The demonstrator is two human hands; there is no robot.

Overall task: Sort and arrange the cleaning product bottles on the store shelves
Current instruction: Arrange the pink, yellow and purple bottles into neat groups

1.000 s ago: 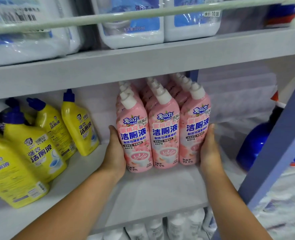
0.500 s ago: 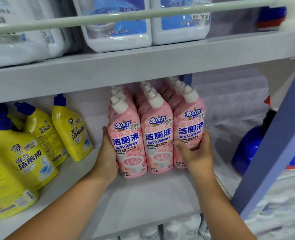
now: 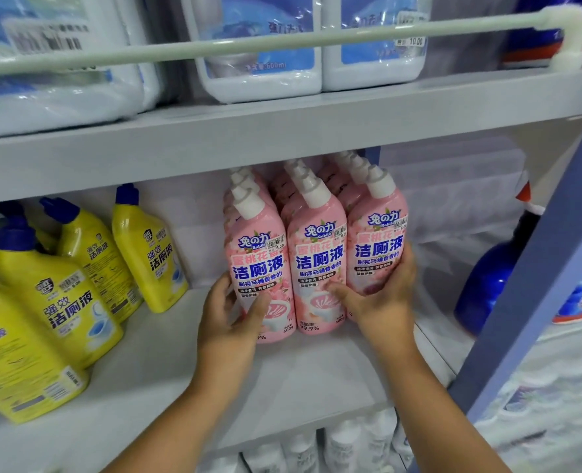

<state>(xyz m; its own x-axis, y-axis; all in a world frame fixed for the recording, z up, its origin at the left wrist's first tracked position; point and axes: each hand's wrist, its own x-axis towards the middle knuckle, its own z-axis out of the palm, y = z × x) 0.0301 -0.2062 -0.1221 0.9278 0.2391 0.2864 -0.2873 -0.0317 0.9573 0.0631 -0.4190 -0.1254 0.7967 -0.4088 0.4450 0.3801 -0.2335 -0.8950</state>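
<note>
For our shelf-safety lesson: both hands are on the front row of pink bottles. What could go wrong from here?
1. The left hand and right hand grip only the outer front pink bottles; the middle one, unheld, might tip if they are pulled.
2. The rows stand tightly packed, so a shove could topple those behind.
3. The yellow bottles nearby already lean; a knock may tumble them.

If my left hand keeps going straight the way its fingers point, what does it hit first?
Your left hand already grips the left front pink bottle, so that bottle is met first. Pushed on, it would likely press into the pink bottles behind it, though depth there is hard to judge.
</note>
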